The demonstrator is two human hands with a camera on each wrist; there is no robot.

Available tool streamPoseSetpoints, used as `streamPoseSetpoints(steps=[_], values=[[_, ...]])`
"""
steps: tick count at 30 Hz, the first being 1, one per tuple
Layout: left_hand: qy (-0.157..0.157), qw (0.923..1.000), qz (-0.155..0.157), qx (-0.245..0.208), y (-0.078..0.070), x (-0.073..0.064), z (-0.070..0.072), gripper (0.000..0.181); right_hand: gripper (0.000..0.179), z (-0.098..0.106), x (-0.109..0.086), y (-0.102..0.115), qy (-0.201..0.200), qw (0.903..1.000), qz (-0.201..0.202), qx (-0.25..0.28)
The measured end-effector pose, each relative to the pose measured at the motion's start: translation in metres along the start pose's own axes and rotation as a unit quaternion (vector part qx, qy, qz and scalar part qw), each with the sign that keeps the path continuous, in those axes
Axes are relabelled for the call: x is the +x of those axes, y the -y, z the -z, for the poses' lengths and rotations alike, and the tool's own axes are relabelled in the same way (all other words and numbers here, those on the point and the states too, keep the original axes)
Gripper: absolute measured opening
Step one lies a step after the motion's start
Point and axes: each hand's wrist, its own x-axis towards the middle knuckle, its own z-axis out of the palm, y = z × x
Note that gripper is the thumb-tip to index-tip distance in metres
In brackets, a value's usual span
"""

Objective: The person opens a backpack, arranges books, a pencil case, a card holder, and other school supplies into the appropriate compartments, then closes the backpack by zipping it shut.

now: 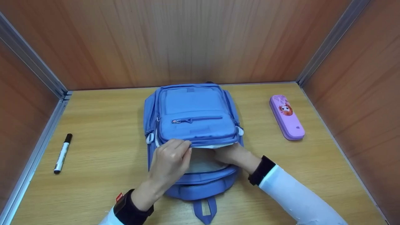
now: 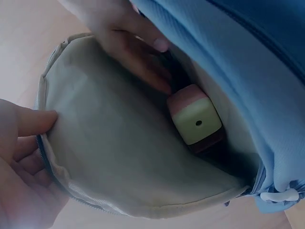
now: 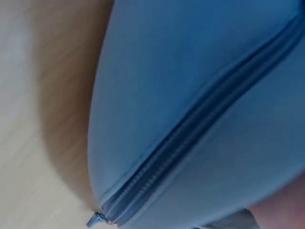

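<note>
A blue backpack (image 1: pixel 193 100) lies on the table with its main compartment unzipped. My left hand (image 1: pixel 170 161) pinches the edge of the opening, holding the pale-lined flap (image 2: pixel 105 133) away from the body of the bag. Through that opening, my right hand (image 1: pixel 236 155) reaches inside. In the left wrist view its fingers (image 2: pixel 143 67) are extended and a fingertip is right at a small rounded block (image 2: pixel 198 119), pink and pale yellow with a dark hole in its face. The block sits deep in the bag. The right wrist view shows mostly blue fabric and a zipper (image 3: pixel 162 162).
A black-capped white marker (image 1: pixel 63 153) lies on the left of the table. To the right is a purple pencil case (image 1: pixel 287 117) with a cartoon picture. Wooden panels (image 1: pixel 187 40) enclose the back and both sides. The bag's top loop (image 1: pixel 205 211) points toward me.
</note>
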Motion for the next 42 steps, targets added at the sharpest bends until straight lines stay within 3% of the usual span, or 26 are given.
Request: streamPoseSetpoints(steps=[3,5,9,12,14,16,18,20,23,25,29,34,42], values=[[-0.002,1.0,0.004,0.0,0.0,-0.002,0.0,0.017,0.039,0.001,-0.015,-0.008,-0.049,0.9972,0.046,-0.034],[-0.004,1.0,0.005,-0.001,0.0,-0.002,0.0,0.018,0.04,0.0,-0.027,-0.017,-0.091,0.9912,0.087,-0.041],[-0.003,1.0,0.0,0.009,0.0,-0.005,-0.001,0.016,0.018,0.001,-0.048,-0.041,-0.184,0.9681,0.161,-0.054],[0.004,0.9998,-0.003,0.018,0.0,-0.011,-0.003,0.016,0.005,0.007,-0.062,-0.063,-0.242,0.954,0.159,-0.078],[0.011,0.9998,-0.001,0.019,-0.001,-0.015,-0.003,0.017,0.011,0.013,-0.07,-0.079,-0.258,0.954,0.125,-0.086],[0.019,0.9996,0.001,0.02,-0.002,-0.02,-0.004,0.018,0.013,0.021,-0.076,-0.097,-0.252,0.9609,0.065,-0.095],[0.026,0.9995,0.002,0.019,-0.003,-0.024,-0.005,0.019,0.015,0.03,-0.081,-0.114,-0.226,0.9686,-0.015,-0.102],[0.031,0.9994,0.002,0.018,-0.004,-0.027,-0.005,0.019,0.032,0.038,-0.086,-0.133,-0.184,0.9716,-0.101,-0.108],[0.037,0.9992,0.002,0.016,-0.004,-0.03,-0.006,0.02,0.061,0.049,-0.093,-0.16,-0.118,0.9627,-0.212,-0.119],[0.041,0.999,0.004,0.016,-0.005,-0.032,-0.006,0.02,0.074,0.054,-0.098,-0.178,-0.084,0.9535,-0.263,-0.122],[0.047,0.9987,0.006,0.016,-0.006,-0.033,-0.006,0.02,0.092,0.059,-0.107,-0.206,-0.044,0.9359,-0.333,-0.107],[0.05,0.9986,0.006,0.015,-0.005,-0.034,-0.005,0.02,0.108,0.059,-0.112,-0.224,-0.004,0.9136,-0.402,-0.06],[0.039,0.999,-0.004,0.022,-0.004,-0.037,-0.006,0.02,0.102,0.052,-0.109,-0.23,0.03,0.8967,-0.44,-0.043]])
